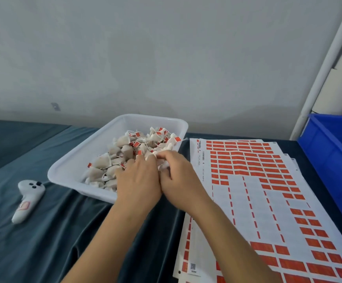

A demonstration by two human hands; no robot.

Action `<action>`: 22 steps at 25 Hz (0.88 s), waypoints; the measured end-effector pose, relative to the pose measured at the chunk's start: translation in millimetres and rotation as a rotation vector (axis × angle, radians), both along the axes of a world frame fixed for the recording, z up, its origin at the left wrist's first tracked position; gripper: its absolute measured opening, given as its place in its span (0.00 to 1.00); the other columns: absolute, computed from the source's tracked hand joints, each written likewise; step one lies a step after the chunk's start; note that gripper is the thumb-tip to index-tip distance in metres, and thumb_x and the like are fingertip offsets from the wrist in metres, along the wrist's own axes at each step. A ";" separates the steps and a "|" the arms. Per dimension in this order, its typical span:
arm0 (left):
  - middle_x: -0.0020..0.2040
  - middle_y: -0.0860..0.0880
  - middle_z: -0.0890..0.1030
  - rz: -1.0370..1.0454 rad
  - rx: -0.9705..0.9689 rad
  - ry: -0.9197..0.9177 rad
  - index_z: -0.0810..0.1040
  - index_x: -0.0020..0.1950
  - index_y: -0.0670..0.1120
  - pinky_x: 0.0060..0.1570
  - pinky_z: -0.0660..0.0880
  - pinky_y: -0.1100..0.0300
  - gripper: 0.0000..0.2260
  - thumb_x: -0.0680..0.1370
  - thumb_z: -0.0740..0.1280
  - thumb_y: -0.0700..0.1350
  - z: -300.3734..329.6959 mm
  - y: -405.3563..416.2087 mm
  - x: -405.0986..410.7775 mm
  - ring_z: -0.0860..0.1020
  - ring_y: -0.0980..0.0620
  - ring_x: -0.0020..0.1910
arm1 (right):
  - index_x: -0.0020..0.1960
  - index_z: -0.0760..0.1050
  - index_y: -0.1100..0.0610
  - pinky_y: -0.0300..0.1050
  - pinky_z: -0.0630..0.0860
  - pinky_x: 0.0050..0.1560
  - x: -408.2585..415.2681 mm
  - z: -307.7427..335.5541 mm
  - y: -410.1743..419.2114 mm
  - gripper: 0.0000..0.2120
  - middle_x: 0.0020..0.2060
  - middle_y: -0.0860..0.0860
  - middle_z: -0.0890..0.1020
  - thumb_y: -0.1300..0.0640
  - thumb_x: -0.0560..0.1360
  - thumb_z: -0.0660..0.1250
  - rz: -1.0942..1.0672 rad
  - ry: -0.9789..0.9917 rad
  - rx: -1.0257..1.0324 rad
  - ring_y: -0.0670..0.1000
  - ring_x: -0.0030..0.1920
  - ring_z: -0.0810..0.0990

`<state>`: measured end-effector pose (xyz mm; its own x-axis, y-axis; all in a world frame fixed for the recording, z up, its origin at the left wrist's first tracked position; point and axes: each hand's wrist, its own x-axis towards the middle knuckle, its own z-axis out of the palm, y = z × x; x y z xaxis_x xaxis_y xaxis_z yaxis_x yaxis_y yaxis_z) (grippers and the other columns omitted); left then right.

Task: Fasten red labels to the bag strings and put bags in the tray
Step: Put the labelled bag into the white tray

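White tray [72, 158], long axis away-rightward

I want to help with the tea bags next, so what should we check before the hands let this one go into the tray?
1. Bag held: right hand grips a small white bag - ok.
2. Left hand helping at the bag - ok.
3. Red label on this bag's string - cannot tell, fingers hide it.
4. Hands at the white tray's right edge - ok.
5. Room in tray, left part bare - ok.
6. Red labels left on the label sheet - ok.
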<state>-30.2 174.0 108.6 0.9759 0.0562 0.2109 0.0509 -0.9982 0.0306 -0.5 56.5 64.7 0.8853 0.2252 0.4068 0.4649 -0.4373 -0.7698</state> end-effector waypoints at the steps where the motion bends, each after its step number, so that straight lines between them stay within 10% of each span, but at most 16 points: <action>1: 0.61 0.48 0.74 0.011 0.030 0.006 0.70 0.64 0.51 0.53 0.72 0.47 0.12 0.80 0.62 0.49 -2.4 -2.4 0.4 0.74 0.44 0.62 | 0.67 0.71 0.41 0.39 0.74 0.64 -0.2 -1.1 -0.6 0.17 0.63 0.38 0.77 0.55 0.81 0.60 -0.040 -0.038 -0.019 0.41 0.63 0.74; 8: 0.60 0.46 0.71 0.066 0.121 -0.194 0.71 0.63 0.51 0.51 0.70 0.47 0.13 0.80 0.63 0.52 -1.1 -30.0 7.8 0.69 0.42 0.62 | 0.71 0.71 0.45 0.42 0.77 0.64 -1.1 7.0 -27.6 0.17 0.66 0.42 0.78 0.52 0.82 0.60 -0.117 -0.018 -0.039 0.43 0.64 0.77; 14: 0.59 0.45 0.76 -0.152 0.059 -0.318 0.72 0.58 0.51 0.65 0.69 0.42 0.10 0.77 0.65 0.46 -7.9 -90.2 5.4 0.71 0.41 0.64 | 0.71 0.68 0.46 0.31 0.78 0.41 -11.8 12.1 -80.3 0.17 0.46 0.40 0.81 0.54 0.84 0.61 -0.314 -0.081 0.028 0.41 0.44 0.81; 22: 0.68 0.51 0.75 -0.476 -0.167 -0.196 0.69 0.72 0.55 0.69 0.71 0.51 0.23 0.79 0.70 0.57 -65.0 -173.1 25.0 0.72 0.50 0.66 | 0.65 0.73 0.45 0.38 0.77 0.56 -19.8 -5.9 -164.5 0.11 0.60 0.44 0.81 0.49 0.83 0.63 -0.505 0.067 -0.295 0.45 0.55 0.81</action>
